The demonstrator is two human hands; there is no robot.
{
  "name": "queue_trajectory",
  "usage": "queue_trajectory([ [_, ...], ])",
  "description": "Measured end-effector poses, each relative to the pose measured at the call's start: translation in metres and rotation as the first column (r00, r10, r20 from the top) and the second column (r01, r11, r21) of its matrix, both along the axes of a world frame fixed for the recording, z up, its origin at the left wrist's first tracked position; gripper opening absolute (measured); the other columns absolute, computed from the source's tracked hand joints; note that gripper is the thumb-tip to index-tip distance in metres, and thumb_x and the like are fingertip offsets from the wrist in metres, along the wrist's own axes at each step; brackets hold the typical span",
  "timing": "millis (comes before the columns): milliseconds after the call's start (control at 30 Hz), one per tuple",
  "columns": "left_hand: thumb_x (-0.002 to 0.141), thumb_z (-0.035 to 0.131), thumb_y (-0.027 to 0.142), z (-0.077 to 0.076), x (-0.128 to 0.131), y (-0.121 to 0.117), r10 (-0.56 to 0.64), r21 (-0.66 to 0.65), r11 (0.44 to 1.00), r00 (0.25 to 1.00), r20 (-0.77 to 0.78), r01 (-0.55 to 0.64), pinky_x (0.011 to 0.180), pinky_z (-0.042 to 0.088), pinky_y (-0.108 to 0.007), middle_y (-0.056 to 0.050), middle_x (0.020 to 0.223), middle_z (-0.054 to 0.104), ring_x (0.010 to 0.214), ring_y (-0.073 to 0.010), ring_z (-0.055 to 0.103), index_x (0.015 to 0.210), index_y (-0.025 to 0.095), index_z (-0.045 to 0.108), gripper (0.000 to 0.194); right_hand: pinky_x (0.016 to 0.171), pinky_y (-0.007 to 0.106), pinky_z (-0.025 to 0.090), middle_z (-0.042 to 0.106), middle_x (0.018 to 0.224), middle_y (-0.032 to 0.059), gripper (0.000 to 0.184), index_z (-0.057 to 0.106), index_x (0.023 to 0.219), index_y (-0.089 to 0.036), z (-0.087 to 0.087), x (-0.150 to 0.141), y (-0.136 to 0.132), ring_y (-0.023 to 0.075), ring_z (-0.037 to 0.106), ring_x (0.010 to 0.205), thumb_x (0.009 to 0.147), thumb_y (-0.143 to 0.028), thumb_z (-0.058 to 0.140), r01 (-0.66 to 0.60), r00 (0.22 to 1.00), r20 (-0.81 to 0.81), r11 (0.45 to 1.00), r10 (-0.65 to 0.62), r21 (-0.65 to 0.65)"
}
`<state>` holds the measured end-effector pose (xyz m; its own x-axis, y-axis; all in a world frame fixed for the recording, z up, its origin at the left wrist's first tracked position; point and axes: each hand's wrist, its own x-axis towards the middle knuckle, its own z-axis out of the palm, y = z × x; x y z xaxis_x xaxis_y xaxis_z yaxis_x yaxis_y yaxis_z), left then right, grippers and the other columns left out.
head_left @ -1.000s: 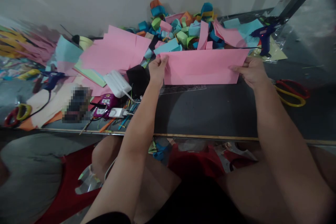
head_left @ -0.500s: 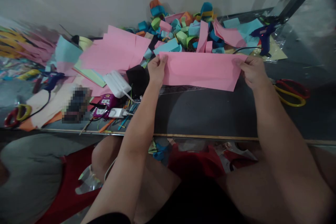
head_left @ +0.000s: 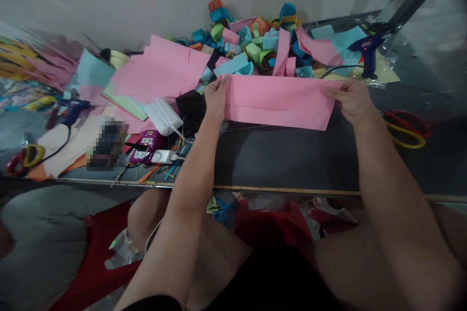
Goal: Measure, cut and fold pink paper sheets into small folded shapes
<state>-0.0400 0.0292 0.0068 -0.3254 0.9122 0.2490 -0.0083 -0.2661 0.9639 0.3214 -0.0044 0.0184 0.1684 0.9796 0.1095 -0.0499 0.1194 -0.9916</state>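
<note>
Pink paper sheet (head_left: 277, 102), one, gripped at either end by left hand (head_left: 216, 97) and right hand (head_left: 353, 99); red-and-yellow scissors (head_left: 406, 129), beside right forearm.

Couldn't identify pixelated item (head_left: 106, 146) at left. Caught only a sliver of clear ruler-like strip (head_left: 238, 126), losing the rest behind the pink sheet (head_left: 277, 100). Missed blades of scissors (head_left: 418, 134), hidden by right forearm (head_left: 379, 150). Couldn't count fingers of left hand (head_left: 216, 98) or right hand (head_left: 353, 99) behind the sheet. Found co-worker's leg (head_left: 45, 233) and blurred yellow paper strips (head_left: 16, 64) cropped at left edge.
</note>
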Motion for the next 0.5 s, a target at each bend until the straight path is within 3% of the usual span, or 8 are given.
queue_trajectory([
  [133, 0.071, 0.091, 0.057, 0.001, -0.001, 0.001, -0.082, -0.002, 0.997, 0.996, 0.035, 0.082, 0.082, 0.059, -0.036, -0.004, 0.082, 0.069, 0.095, -0.0242, 0.070, 0.083, 0.021, 0.071, 0.042, 0.082, 0.046, 0.064, 0.075, 0.074, 0.0026, 0.045, 0.078, 0.065, -0.023, 0.001, 0.002, -0.001, 0.0163, 0.064, 0.065, 0.032, -0.040, 0.104, -0.029, 1.000, 0.009, 0.999, 0.030, -0.022],
  [233, 0.067, 0.094, 0.053, 0.004, -0.002, 0.000, -0.128, -0.008, 0.992, 0.989, 0.075, 0.129, 0.088, 0.059, -0.035, -0.004, 0.090, 0.074, 0.104, -0.0249, 0.072, 0.095, 0.023, 0.073, 0.046, 0.078, 0.042, 0.064, 0.074, 0.072, 0.0005, 0.046, 0.078, 0.069, -0.023, 0.002, 0.006, -0.002, 0.0153, 0.064, 0.065, 0.036, -0.040, 0.104, -0.076, 0.996, 0.039, 0.996, 0.078, -0.051],
  [333, 0.070, 0.094, 0.050, 0.005, -0.001, -0.002, -0.185, -0.004, 0.983, 0.981, 0.061, 0.185, 0.090, 0.060, -0.036, -0.003, 0.090, 0.075, 0.104, -0.0241, 0.073, 0.094, 0.022, 0.073, 0.043, 0.076, 0.043, 0.063, 0.073, 0.071, -0.0001, 0.046, 0.079, 0.072, -0.023, 0.000, 0.010, 0.000, 0.0161, 0.063, 0.066, 0.038, -0.040, 0.104, -0.087, 0.992, 0.087, 0.995, 0.091, -0.054],
  [433, 0.074, 0.091, 0.051, 0.009, -0.001, -0.003, -0.169, 0.037, 0.985, 0.985, 0.015, 0.169, 0.092, 0.060, -0.038, -0.002, 0.086, 0.074, 0.100, -0.0231, 0.073, 0.086, 0.022, 0.071, 0.037, 0.083, 0.051, 0.062, 0.073, 0.072, 0.0014, 0.038, 0.079, 0.073, -0.023, 0.001, 0.008, 0.000, 0.0195, 0.065, 0.068, 0.046, -0.036, 0.102, -0.062, 0.989, 0.132, 0.998, 0.059, 0.020],
  [500, 0.075, 0.089, 0.055, 0.014, -0.002, -0.005, -0.131, 0.099, 0.986, 0.990, -0.055, 0.136, 0.095, 0.059, -0.042, -0.002, 0.084, 0.073, 0.097, -0.0236, 0.072, 0.081, 0.024, 0.071, 0.037, 0.091, 0.055, 0.060, 0.076, 0.078, 0.0032, 0.026, 0.082, 0.076, -0.025, 0.005, 0.005, -0.003, 0.0237, 0.069, 0.076, 0.056, -0.032, 0.098, 0.021, 0.980, 0.192, 0.983, -0.056, 0.184],
])
